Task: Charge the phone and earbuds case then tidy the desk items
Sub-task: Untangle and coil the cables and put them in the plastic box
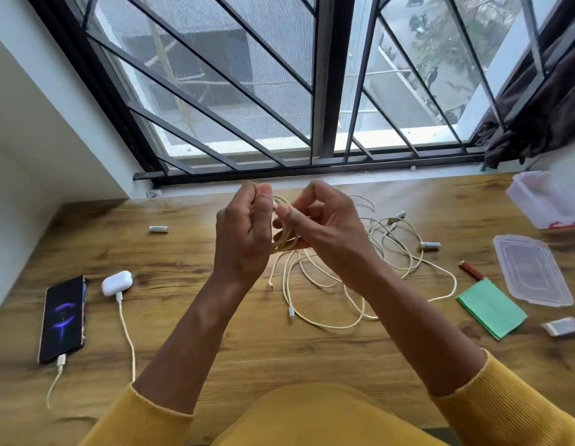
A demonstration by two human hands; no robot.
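Head view, only camera. Both hands raised above the desk, working a bundle of cream cable. Left hand: fingers curled round the coiled loops, holding the bundle. Right hand: thumb and fingers pinching a strand at the top of the coil, just beside the left thumb. The hands are touching or nearly so, with the coil between them.

Phone lies at the left of the desk, screen lit, a plug in its lower end. Earbuds case sits just beside it, also with a cable plugged in. Charging step judged done; current step is tidying.

Risks, judged:
- The loose cables trailing below the hands lie tangled on the desk. More than one cable seems to be in the heap, so pulling to wind could tighten a knot rather than free a strand.
- The trailing loops run close to one battery. Dragging them could roll it toward the lid or off the desk.
- A dangling connector hangs free and may snag on the other loops.
- The coil may spring open if the left grip loosens.

A second battery lies well apart at left. The green pad and open container lie at right, untouched.
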